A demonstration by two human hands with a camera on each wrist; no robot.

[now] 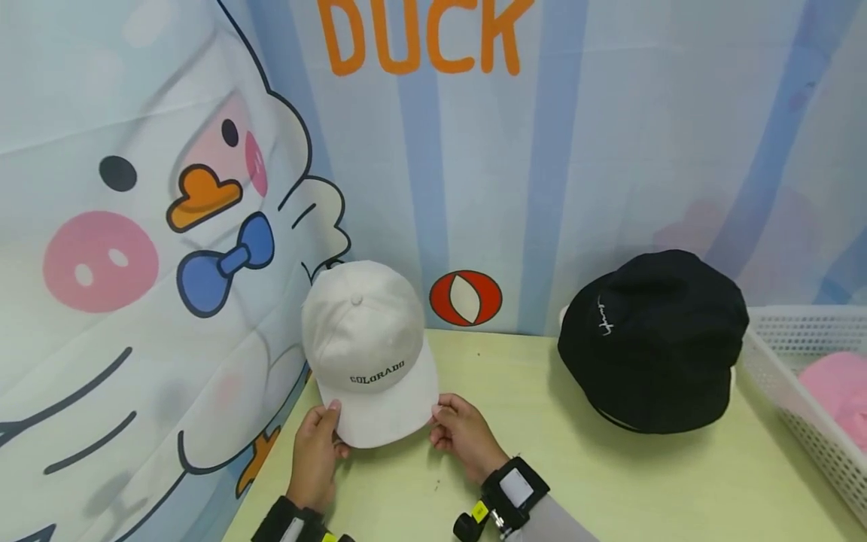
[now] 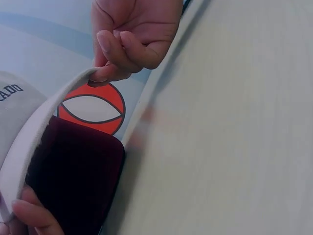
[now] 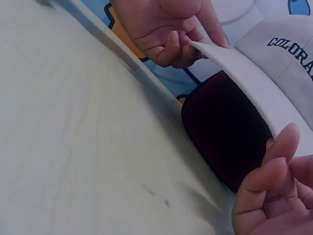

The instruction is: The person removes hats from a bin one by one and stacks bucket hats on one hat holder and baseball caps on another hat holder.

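Observation:
A white baseball cap (image 1: 366, 339) with COLORADO lettered on its front stands at the left of the table, brim toward me. My left hand (image 1: 314, 455) pinches the left edge of the brim between thumb and fingers. On the opposite edge, the right hand (image 1: 467, 436) pinches the brim too, its other fingers curled. Both wrist views show the brim bowed between the hands. Beneath it is a dark block with rounded corners (image 3: 225, 127), its upper part hidden by the cap.
To the right, a black cap (image 1: 653, 346) with white script sits raised on something pale. A white perforated basket (image 1: 779, 391) holding something pink (image 1: 840, 384) is at the far right. A duck-printed cloth (image 1: 488, 188) hangs behind the pale yellow table (image 1: 501, 384).

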